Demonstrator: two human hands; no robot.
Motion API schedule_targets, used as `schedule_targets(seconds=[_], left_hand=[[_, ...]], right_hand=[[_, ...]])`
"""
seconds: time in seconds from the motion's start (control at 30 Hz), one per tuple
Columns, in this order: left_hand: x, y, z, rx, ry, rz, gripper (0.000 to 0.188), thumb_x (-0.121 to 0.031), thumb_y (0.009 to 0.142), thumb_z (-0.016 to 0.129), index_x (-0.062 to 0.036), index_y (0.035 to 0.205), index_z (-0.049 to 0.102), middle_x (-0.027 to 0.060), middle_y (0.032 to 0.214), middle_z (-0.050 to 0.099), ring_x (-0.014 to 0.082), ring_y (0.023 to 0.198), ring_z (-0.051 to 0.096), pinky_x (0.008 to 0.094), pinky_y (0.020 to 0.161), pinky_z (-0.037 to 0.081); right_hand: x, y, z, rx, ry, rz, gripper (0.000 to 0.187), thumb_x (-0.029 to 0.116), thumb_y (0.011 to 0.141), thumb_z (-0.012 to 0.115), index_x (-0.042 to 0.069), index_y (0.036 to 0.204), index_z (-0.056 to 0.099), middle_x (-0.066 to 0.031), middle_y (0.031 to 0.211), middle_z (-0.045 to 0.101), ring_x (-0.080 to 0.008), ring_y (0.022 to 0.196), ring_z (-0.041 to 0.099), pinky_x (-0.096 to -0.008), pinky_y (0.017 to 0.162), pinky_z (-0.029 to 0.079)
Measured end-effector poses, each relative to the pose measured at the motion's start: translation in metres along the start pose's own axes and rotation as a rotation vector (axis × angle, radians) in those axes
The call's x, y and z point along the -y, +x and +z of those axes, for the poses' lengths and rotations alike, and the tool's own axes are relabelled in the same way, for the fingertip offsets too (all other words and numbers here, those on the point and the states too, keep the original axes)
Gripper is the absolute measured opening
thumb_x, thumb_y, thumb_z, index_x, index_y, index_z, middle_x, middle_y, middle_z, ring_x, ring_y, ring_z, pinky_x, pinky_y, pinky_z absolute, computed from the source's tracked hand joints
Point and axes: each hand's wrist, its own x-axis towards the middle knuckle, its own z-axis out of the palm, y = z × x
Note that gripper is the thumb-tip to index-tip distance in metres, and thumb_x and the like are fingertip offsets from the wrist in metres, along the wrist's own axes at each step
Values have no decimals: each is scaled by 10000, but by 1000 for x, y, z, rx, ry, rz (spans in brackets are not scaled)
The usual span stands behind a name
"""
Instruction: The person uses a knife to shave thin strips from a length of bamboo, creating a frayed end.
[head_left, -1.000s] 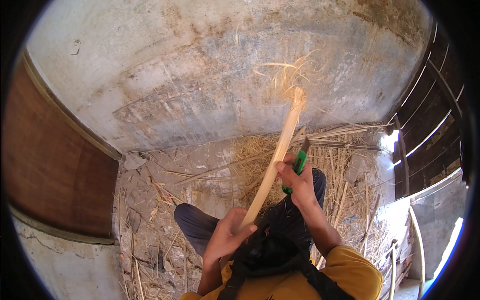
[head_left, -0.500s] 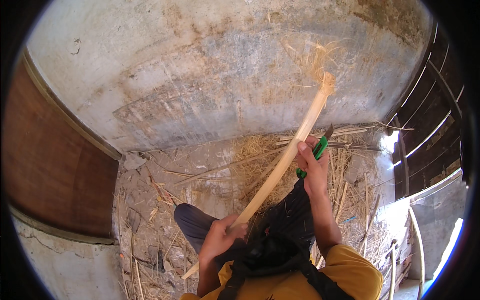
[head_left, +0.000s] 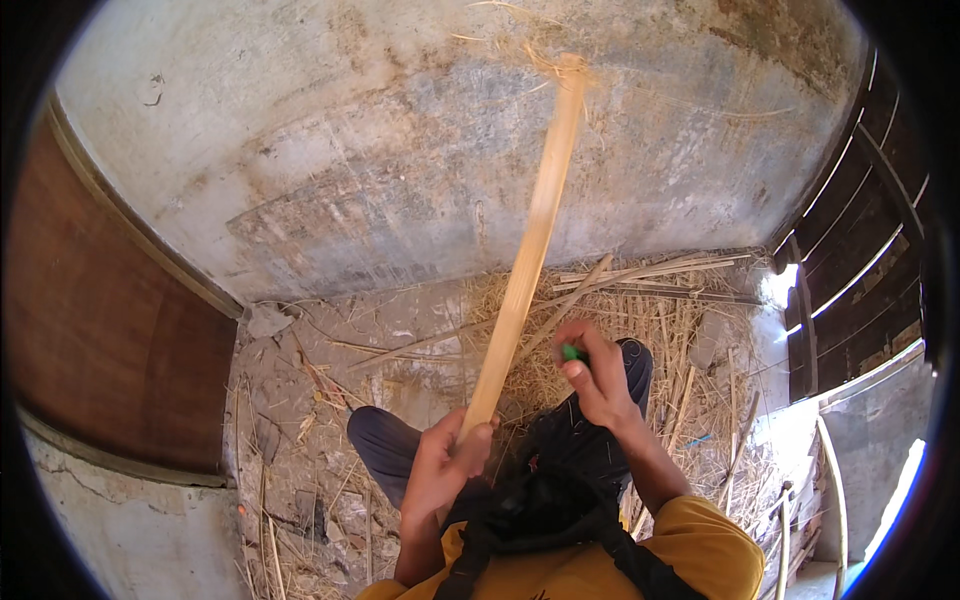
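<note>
A long, pale bamboo strip (head_left: 530, 255) slants up and away from my lap toward the wall. My left hand (head_left: 443, 468) is closed around its near end, thumb on top. Curly shavings (head_left: 545, 62) cling to the far end. My right hand (head_left: 600, 378) is closed on a green utility knife (head_left: 573, 353), just right of the strip and apart from it. Only a bit of the knife's green body shows; its blade cannot be made out, and the hand is slightly blurred.
Straw-like shavings (head_left: 515, 290) and loose bamboo sticks (head_left: 660, 268) litter the floor between my knees and the stained wall (head_left: 400, 170). A brown wooden door (head_left: 120, 320) stands at left. Dark slatted boards (head_left: 865, 230) are at right.
The strip has swung leftward and more upright, its far end now higher. My right hand has left the strip and drawn back toward my right knee with the knife. My left hand keeps hold.
</note>
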Motion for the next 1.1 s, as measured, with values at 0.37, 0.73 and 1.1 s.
schedule_targets(seconds=[0.37, 0.73, 1.1], left_hand=[[-13, 1, 3, 40, -82, -8, 253, -252, 1144, 572, -10, 1207, 606, -15, 701, 526, 69, 561, 499, 234, 498, 363], [-23, 1, 8, 18, -30, 5, 242, -227, 1124, 598, -6, 1223, 601, -18, 733, 532, 46, 554, 500, 209, 486, 391], [-16, 2, 9, -113, 319, 166, 273, -198, 1094, 654, 12, 1265, 623, -37, 693, 578, 29, 517, 515, 228, 462, 395]], right_hand=[[7, -6, 22, 102, -201, -273, 290, 276, 875, 868, 92, 1063, 745, -78, 849, 717, -297, 704, 706, -400, 619, 545], [10, -7, 27, 53, -268, -326, 333, 298, 823, 902, 101, 1059, 772, -56, 830, 723, -280, 678, 700, -387, 592, 535], [24, -4, 26, -39, -436, -301, 321, 372, 842, 884, 155, 1061, 794, 0, 748, 674, -229, 612, 669, -373, 555, 515]])
